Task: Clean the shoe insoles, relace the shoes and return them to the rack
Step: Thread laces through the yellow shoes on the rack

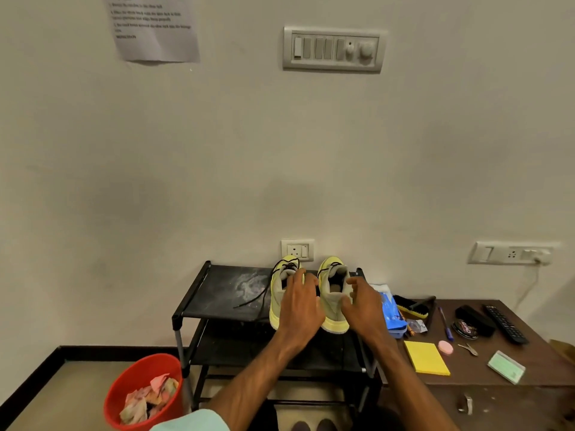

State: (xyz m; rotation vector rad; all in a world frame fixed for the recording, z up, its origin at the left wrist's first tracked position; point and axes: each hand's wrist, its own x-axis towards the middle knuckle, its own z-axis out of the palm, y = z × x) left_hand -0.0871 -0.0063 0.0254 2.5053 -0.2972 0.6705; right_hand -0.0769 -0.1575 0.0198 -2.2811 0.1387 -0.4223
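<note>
The black shoe rack (217, 284) is standing against the wall. Both shoes are sitting on its top shelf toward the right edge, with their heels at the front edge. Their long axes are running front to back, toes to the wall, so the heels are facing the hands.

The left hand (300, 306) is lying over the left shoe (277, 293), fingers splayed and straight, gripping nothing. The right hand (364, 306) is cupping the right shoe (331, 293) at the heel, thumb on the back and fingers curled beside the collar. Whether it is clamping cannot be told.

A loose black lace (258, 298) is trailing from the left shoe toward the shelf's left side. In my judgement tying is outstanding, and the left hand is nearer.
</note>
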